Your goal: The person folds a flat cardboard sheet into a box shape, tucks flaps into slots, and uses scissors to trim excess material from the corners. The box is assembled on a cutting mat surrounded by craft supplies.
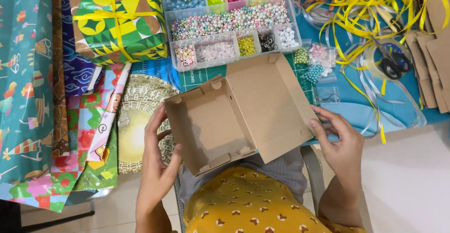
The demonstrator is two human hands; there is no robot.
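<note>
1. The cardboard box (234, 116), plain brown with a hinged lid lying open and flat to the right, sits at the centre of the view, held above the person's lap at the near edge of the table (347, 111).
2. The left hand (157, 167) cups the box's left wall; the fingers (154, 120) rise along the outer side and the thumb rests against the lower left corner, a loose hold on the box.
3. The right hand (340, 141) pinches the lower right corner of the open lid between thumb and forefinger, the remaining fingers curled close behind; the grip is narrow and closed on the lid's edge.
4. The tray of the box shows bare cardboard inside, with small tabs folded in at its corners.
5. Just beyond the box stands a clear compartmented bead organiser (229, 22), its cells filled with pastel, green, pink and white beads.
6. To the left of the organiser lies a wrapped gift (117, 24) in green and yellow patterned paper, tied with a yellow ribbon.
7. Sheets of patterned wrapping paper (28, 88) overlap along the left side of the table.
8. At upper right, loose yellow ribbon (361, 17) tangles around a pair of black-handled scissors (393, 62).
9. Small bags of beads (314, 62) lie between the open lid and the scissors.
</note>
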